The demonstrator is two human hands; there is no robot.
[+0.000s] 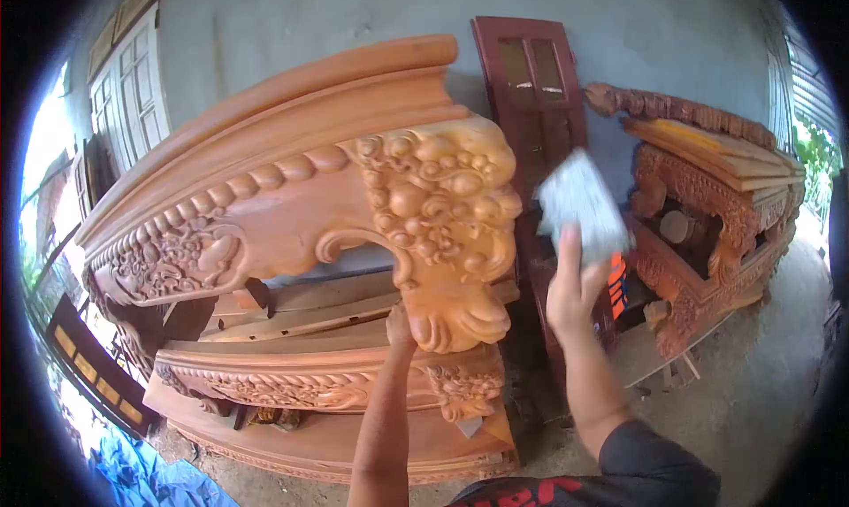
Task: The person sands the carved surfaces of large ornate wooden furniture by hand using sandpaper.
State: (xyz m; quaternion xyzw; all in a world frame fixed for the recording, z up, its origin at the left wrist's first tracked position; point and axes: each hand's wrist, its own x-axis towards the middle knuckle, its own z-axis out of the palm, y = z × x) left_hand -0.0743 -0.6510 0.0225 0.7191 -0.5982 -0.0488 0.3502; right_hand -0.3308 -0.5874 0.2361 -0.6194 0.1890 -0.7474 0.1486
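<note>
A large carved wooden furniture frame fills the left and middle of the view, with beaded edging and carved flowers and fruit. My left hand is at the inner edge of its carved leg, closed against it; some fingers are hidden behind the wood. Raised to the right of the leg, my right hand grips a pale grey, ragged-edged piece of sandpaper. The sandpaper is blurred by motion and apart from the wood.
Below the frame lie more carved wooden pieces. A dark red panelled door leans on the wall. At right stands another carved frame stacked with boards. A blue tarp lies at the lower left.
</note>
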